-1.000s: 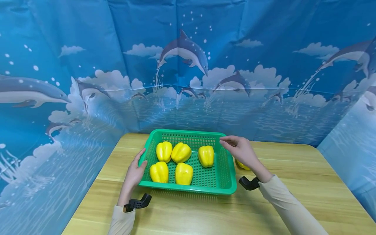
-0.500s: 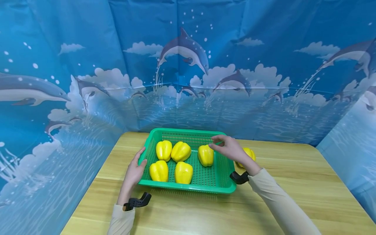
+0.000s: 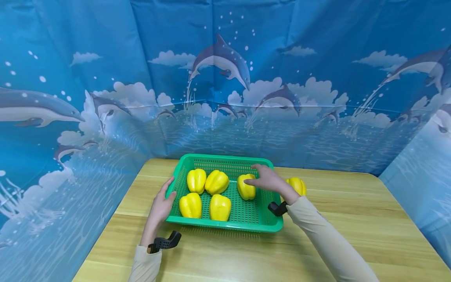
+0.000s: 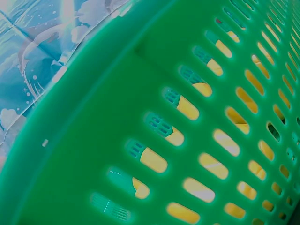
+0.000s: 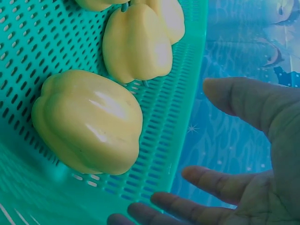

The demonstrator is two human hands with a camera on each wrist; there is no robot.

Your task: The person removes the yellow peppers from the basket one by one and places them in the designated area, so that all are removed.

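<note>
A green slotted plastic basket (image 3: pixel 225 225) holds several yellow bell peppers. My left hand (image 3: pixel 160 205) rests against its left rim, fingers fairly straight and the thumb across the rim; the left wrist view shows mainly the slotted wall (image 4: pixel 117 117). Over the basket's right side reaches my right hand (image 3: pixel 269 179), beside the rightmost bell pepper (image 3: pixel 245 191) and partly covering it in the head view. In the right wrist view the fingers (image 5: pixel 220 185) and thumb are spread, apart from that bell pepper (image 5: pixel 89 122), with nothing between them.
Outside the basket, another yellow bell pepper (image 3: pixel 298 185) lies on the wooden table (image 3: pixel 352 219), partly hidden by the right forearm. A blue dolphin-print curtain (image 3: pixel 225 129) stands behind the table and along its sides. Each wrist wears a black camera mount (image 3: pixel 165 242).
My right hand has moved left and lower over the basket, towards the rightmost bell pepper, its fingers spreading. The outside pepper shows more now. My left hand has stayed at the rim.
</note>
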